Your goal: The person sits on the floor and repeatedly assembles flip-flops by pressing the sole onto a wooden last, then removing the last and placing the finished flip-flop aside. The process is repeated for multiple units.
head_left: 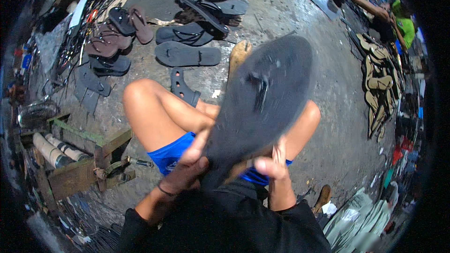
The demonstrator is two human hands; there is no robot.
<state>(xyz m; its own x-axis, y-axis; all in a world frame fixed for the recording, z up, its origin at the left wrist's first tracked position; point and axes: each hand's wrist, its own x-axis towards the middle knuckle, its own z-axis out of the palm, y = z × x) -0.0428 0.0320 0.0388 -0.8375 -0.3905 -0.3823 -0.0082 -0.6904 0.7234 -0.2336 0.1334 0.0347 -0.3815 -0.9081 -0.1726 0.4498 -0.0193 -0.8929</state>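
A large black flip-flop sole [276,79] is raised over my lap, tilted with its broad end up and to the right, blurred by motion. Small dark pieces stand out at its middle; I cannot make out what they are. My left hand [190,161] is closed on the lower left edge, thumb against it. At the lower right edge is my right hand [275,164], thumb forward and fingers against the sole. A tan strip shows between my hands, too blurred to name. Partly behind the sole lies a tan shoe-shaped piece [239,54].
Black flip-flops [187,54] lie ahead, with brown ones [103,42] to the left. A dark clog [183,86] is by my leg. A wooden frame [89,164] stands at left. Tan sandals [378,82] are piled at right, near another person [382,16]. Grey-green cloth [361,220] lies lower right.
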